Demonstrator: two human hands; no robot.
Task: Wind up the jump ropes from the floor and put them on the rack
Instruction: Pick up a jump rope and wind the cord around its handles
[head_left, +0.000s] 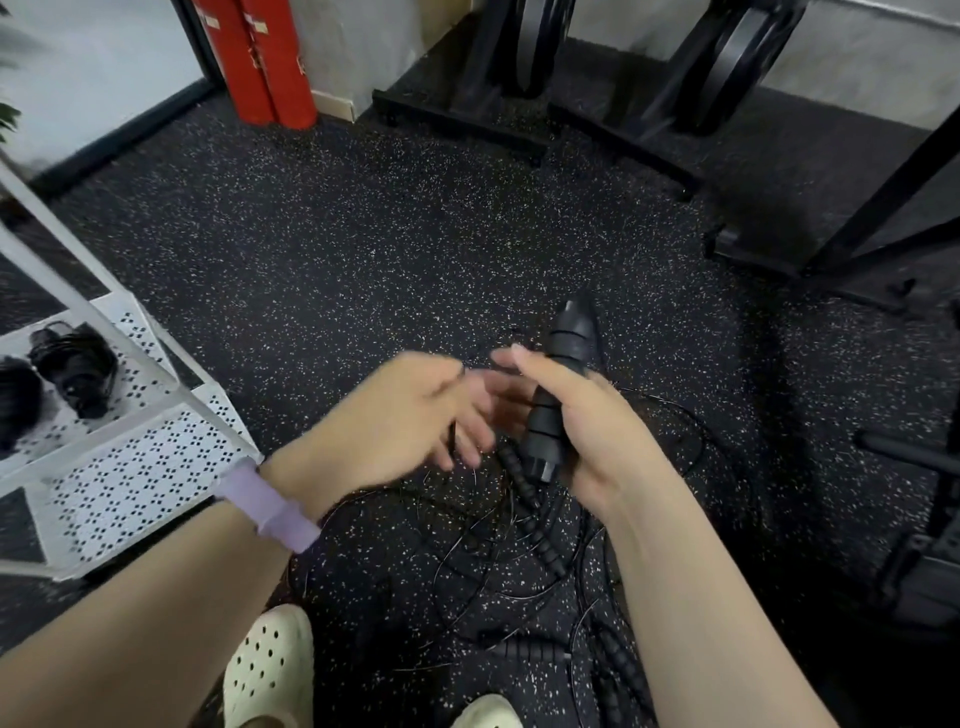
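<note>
**Rope handles in right hand, left hand at the cord**

Forearms fill the bottom of the view, mine, reaching forward over the floor (363, 249). Right hand (587, 426) grips a pair of black ribbed jump rope handles (558, 395), fingers curled round them, handles tilted with the top end away from me. Left hand (410, 410) sits just beside the right, fingers loosely spread and blurred; thin black cord (470, 370) runs at the fingertips, cannot tell if it's pinched. Lilac wristband (270, 506) on the left wrist.

Loose jump ropes (519, 561) lie tangled on the speckled black floor below both hands, thin cords looping, more ribbed handles among them. Cream perforated clogs (272, 670) at the bottom edge, next to the tangle.

White perforated rack (140, 467) stands to the left, near the left wrist. Wound-up black rope bundles (72, 369) already lie on its shelf. Red cylinders (265, 67) stand against the far wall. Black equipment stands (519, 104) along the back and right.
</note>
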